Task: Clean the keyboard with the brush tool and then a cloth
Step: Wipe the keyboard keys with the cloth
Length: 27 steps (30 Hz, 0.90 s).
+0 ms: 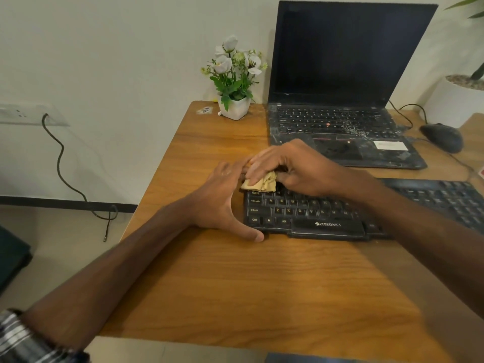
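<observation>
Crumpled tan cloth (pixel 262 182) under right hand (pixel 293 169), seemingly on black keyboard (pixel 301 213).

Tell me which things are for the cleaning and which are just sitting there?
For the cleaning:
keyboard
cloth, pressed on the keys by the right hand
left hand, steadying the keyboard's end

Just sitting there:
laptop
flower pot
mouse
second keyboard

Crumpled tan cloth (pixel 262 182) on black keyboard (pixel 309 213)
</observation>
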Tool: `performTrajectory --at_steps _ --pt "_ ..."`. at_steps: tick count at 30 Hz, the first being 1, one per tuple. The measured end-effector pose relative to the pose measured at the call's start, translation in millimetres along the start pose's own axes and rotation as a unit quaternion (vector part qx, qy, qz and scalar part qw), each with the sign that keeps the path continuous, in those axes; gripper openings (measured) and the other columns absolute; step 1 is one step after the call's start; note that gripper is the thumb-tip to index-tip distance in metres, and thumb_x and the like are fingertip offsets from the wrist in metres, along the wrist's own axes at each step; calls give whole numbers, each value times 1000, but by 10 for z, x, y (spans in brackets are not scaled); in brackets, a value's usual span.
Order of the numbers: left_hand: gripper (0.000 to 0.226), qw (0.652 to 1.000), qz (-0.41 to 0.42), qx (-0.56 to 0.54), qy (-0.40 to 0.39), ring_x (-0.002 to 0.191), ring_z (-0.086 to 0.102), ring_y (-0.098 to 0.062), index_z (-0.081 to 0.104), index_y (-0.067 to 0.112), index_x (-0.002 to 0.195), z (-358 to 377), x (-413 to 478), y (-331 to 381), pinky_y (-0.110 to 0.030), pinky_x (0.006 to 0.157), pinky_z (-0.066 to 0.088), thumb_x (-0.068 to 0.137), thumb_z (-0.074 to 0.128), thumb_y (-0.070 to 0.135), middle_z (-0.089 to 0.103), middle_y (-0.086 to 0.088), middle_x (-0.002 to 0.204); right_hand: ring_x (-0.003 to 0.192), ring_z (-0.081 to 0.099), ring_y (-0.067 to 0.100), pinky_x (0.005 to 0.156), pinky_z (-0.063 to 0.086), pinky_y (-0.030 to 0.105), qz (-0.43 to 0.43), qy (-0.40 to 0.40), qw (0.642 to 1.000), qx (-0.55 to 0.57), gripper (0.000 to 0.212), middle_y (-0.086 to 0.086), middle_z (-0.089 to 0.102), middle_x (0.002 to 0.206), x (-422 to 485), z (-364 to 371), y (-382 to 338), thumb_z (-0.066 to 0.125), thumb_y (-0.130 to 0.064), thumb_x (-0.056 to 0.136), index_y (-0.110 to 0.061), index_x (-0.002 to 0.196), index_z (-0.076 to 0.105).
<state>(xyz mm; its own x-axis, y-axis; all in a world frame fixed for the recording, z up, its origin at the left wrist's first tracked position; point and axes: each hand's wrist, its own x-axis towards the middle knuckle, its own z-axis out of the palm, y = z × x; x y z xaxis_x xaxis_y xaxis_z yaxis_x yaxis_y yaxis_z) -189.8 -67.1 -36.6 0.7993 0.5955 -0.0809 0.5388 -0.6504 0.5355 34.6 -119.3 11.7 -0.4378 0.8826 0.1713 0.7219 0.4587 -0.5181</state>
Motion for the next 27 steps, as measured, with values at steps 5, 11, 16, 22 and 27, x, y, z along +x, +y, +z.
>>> performTrajectory --at_steps 5,11,16,22,27 --pt "142 1000 15 26 1 140 24 -10 18 34 161 7 22 -39 -47 119 35 45 74 92 30 13 153 127 58 2 106 52 33 9 -50 999 18 54 -14 74 119 -108 -212 112 59 20 81 -22 106 81" --pt "136 999 24 22 5 136 24 -7 19 40 160 17 29 -39 -35 112 32 47 77 87 29 17 148 121 63 2 102 54 36 34 -84 995 34 53 -13 77 111 -277 -384 168 58 25 78 -19 94 83" --pt "136 999 29 25 11 133 27 -8 20 35 160 19 22 -51 -38 114 35 49 80 86 32 17 144 101 70 5 69 60 43 19 -26 999 -19 53 -15 74 115 -103 -283 38 60 15 82 -28 107 80" --pt "137 1000 18 24 5 137 27 -11 23 32 158 4 3 -42 -44 118 36 46 76 90 33 13 148 116 66 7 97 57 34 -19 -16 1000 -3 47 -4 75 117 -24 -50 62 62 18 79 -15 107 81" --pt "137 1000 22 19 -1 140 23 -8 19 38 160 -2 5 -51 -42 118 33 46 76 88 28 17 150 125 61 5 104 51 26 1 -23 1000 -6 57 -10 76 115 -219 -241 222 58 26 75 -17 103 82"
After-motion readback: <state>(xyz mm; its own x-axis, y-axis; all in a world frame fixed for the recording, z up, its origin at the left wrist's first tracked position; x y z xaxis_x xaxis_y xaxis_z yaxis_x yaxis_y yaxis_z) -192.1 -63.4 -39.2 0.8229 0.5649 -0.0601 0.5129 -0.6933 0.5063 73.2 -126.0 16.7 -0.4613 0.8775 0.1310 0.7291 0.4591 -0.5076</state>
